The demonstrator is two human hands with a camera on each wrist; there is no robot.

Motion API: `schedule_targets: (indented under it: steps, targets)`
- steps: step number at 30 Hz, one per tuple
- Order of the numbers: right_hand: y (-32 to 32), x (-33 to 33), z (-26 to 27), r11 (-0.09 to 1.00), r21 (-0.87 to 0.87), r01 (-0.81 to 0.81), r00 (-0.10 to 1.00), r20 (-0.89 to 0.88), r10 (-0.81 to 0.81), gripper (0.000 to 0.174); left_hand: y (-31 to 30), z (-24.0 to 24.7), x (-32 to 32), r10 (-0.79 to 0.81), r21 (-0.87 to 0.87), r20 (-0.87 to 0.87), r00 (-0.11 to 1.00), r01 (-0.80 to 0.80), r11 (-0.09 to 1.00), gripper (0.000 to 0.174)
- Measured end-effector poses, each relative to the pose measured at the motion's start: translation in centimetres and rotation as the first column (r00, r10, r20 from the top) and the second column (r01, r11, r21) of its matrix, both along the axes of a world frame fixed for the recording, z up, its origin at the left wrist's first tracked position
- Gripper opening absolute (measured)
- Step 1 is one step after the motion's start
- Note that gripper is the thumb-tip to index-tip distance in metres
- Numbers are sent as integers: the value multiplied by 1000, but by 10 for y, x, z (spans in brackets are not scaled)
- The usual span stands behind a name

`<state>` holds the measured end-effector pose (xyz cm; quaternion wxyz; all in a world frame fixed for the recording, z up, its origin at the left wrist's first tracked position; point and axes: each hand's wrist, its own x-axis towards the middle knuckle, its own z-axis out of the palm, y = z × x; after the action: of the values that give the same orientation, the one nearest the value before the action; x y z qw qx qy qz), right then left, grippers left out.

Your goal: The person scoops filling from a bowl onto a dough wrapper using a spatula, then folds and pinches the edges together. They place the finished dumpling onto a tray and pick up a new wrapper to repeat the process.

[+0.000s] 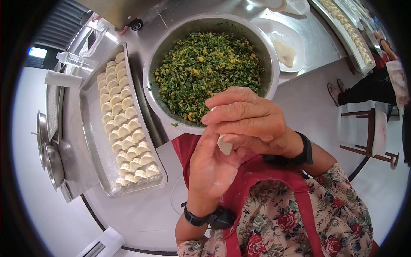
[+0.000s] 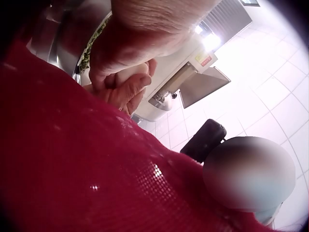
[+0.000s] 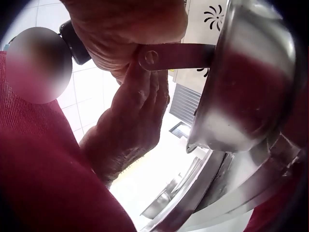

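Note:
In the head view my left hand (image 1: 209, 167) is turned palm up in front of the filling bowl, under my right hand (image 1: 252, 122). Between them they pinch a dumpling (image 1: 224, 145); its pale dough shows by the right thumb, and the rest is hidden by the fingers. The left wrist view shows the same dumpling (image 2: 133, 72) with fingers around it. A flat strip with a round hole (image 3: 178, 57) crosses beside the hands in the right wrist view. Just beyond the hands stands a steel bowl (image 1: 147, 81) of chopped green and yellow filling (image 1: 209, 70).
Left of the bowl, a metal tray (image 1: 92, 141) holds rows of folded dumplings (image 1: 122, 124). A white dish (image 1: 297, 47) with a dough wrapper (image 1: 284, 53) lies at the back right. Another tray (image 1: 366, 64) of dumplings, a stool (image 1: 372, 132) and a standing person (image 1: 370, 92) are farther right.

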<state>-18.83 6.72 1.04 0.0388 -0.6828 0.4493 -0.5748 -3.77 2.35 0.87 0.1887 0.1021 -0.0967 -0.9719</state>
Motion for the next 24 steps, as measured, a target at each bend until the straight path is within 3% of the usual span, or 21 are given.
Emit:
schedule_targets:
  steps: [3, 7, 9, 12, 15, 19, 21, 24]
  targets:
    - [1, 2, 2, 999, 22, 24, 1000, -11, -24, 16, -1, -3, 1, 5, 3, 42, 999, -5, 1000, 34]
    - [2, 8, 1, 995, 93, 24, 989, 142, -37, 24, -2, 4, -1, -27, 1, 113, 993, 27, 1000, 35]
    - [2, 7, 2, 996, 87, 33, 993, 109, -43, 27, 0, -4, 2, 3, 76, 52, 999, -7, 997, 35]
    - [-1, -3, -7, 998, -33, -58, 995, -87, 55, 33, 1, -2, 1, 31, 131, 23, 999, -34, 991, 35]
    - [-1, -1, -2, 999, -39, 6, 993, -116, -10, 32, 2, 2, -1, 54, 107, 66, 996, -60, 992, 35]
    - [0, 7, 1, 999, 38, 37, 998, 47, -39, 23, -2, 1, -1, -12, 16, 107, 994, 10, 1000, 36]
    - [2, 9, -3, 995, 81, 52, 992, 114, -61, 26, -2, 0, -1, -5, 68, 80, 997, 0, 998, 37]
    - [1, 1, -1, 999, 26, -37, 999, -30, 38, 27, 1, -4, -1, 33, 134, 49, 998, -40, 990, 37]
